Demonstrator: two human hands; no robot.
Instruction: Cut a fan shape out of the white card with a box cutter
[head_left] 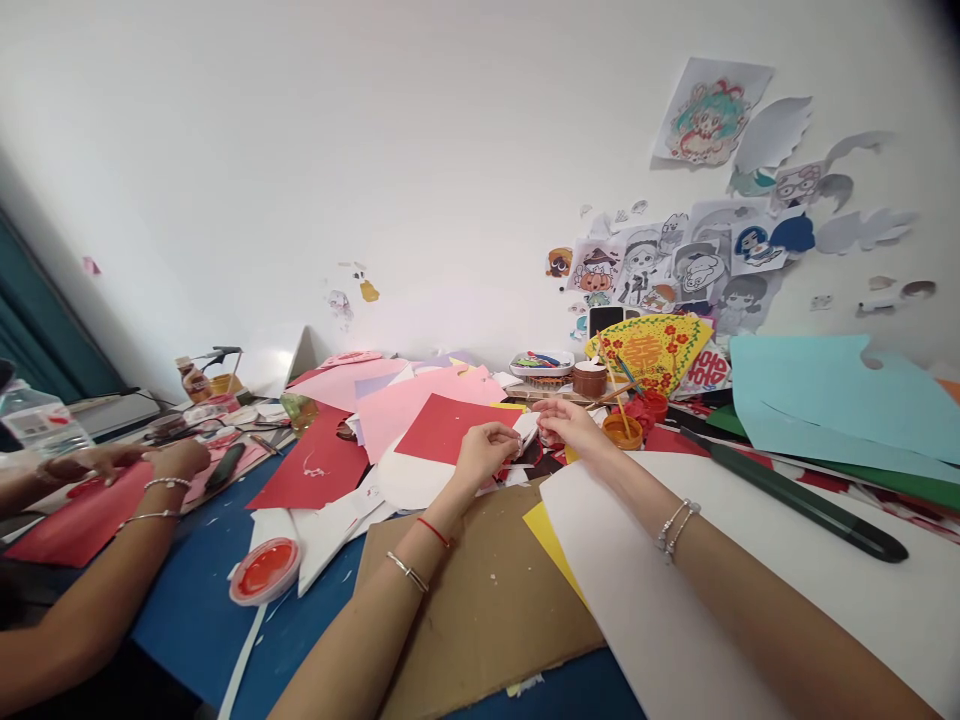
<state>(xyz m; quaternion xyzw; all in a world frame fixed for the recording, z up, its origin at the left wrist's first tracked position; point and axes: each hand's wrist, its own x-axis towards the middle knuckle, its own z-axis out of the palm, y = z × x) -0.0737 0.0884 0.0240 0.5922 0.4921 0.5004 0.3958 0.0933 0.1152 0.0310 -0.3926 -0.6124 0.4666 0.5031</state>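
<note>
My left hand (pixel 487 452) is raised over the back edge of a brown cardboard sheet (pixel 487 590), its fingers pinched together on something too small to make out. Close to its right is my right hand (pixel 568 424), with bent fingers near small white and red scraps; whether it grips one is unclear. A red paper sheet (pixel 435 430) lies just left of my left hand. An orange paint jar (pixel 622 432) with a brush in it stands right beside my right hand. Under my right forearm lies a large white sheet (pixel 637 560).
At the left, another person's hands (pixel 112 465) work on red paper (pixel 90 520). A bowl of red paint (pixel 265 571) sits on the blue table (pixel 187 600). A dark green knife-like tool (pixel 810 500) rests on the white sheet. Light blue paper (pixel 840 400) lies at the right.
</note>
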